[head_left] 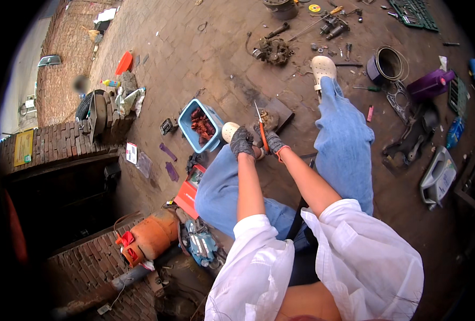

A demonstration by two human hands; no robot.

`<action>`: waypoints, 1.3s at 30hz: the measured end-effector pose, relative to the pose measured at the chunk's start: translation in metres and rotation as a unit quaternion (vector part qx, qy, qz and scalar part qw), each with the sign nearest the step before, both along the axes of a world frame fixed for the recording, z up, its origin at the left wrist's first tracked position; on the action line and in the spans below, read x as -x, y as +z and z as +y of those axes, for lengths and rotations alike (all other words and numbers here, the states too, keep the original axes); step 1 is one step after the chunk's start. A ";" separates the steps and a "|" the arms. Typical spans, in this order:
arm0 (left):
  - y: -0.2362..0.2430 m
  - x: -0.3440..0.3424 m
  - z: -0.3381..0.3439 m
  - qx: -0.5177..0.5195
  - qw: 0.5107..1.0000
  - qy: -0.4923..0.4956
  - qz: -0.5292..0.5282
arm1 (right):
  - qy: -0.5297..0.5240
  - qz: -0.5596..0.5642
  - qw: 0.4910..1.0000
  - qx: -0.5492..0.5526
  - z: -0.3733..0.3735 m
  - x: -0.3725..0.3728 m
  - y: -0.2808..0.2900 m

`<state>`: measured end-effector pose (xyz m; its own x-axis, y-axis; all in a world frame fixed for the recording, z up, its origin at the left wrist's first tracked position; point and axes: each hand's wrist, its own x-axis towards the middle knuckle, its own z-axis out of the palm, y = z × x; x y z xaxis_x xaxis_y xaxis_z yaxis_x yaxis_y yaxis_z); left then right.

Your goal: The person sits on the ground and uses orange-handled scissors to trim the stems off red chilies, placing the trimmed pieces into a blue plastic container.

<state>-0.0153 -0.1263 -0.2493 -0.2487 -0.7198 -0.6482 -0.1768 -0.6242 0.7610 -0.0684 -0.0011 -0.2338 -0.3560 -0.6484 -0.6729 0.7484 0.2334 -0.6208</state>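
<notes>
Right hand point(274, 142) is wrapped round some orange-handled tool point(262, 130), tip poking toward 11 o'clock, can't make out its type. Left hand point(241, 141)'s curled, can't tell around what. Grubby part point(270, 121) at 12's partly blocked; blue tub point(210, 145), 10 o'clock.

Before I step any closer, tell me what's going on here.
The person's gloved right hand holds an orange-handled tool, its slim metal end pointing away from the body. The gloved left hand is curled close beside it; whether its fingers grip anything is hidden. Just beyond the hands lies a dark slab, and to the left stands a light-blue plastic tub with reddish-brown scraps inside.
</notes>
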 end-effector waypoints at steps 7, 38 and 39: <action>0.091 0.000 0.044 0.145 0.973 -0.097 0.151 | -0.160 -0.089 0.968 0.171 -0.003 0.034 0.029; 0.183 -0.022 0.125 0.160 0.937 -0.185 0.250 | -0.133 0.210 0.907 0.340 0.090 0.038 0.130; 0.186 -0.021 0.125 0.167 0.936 -0.200 0.236 | -0.139 0.238 0.904 0.326 0.094 0.037 0.132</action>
<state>0.0061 -0.0008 -0.0629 -0.7442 -0.6504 -0.1525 0.0603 -0.2927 0.9543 -0.1057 0.0927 -0.1019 -0.7156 -0.6923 0.0929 0.3327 -0.4548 -0.8261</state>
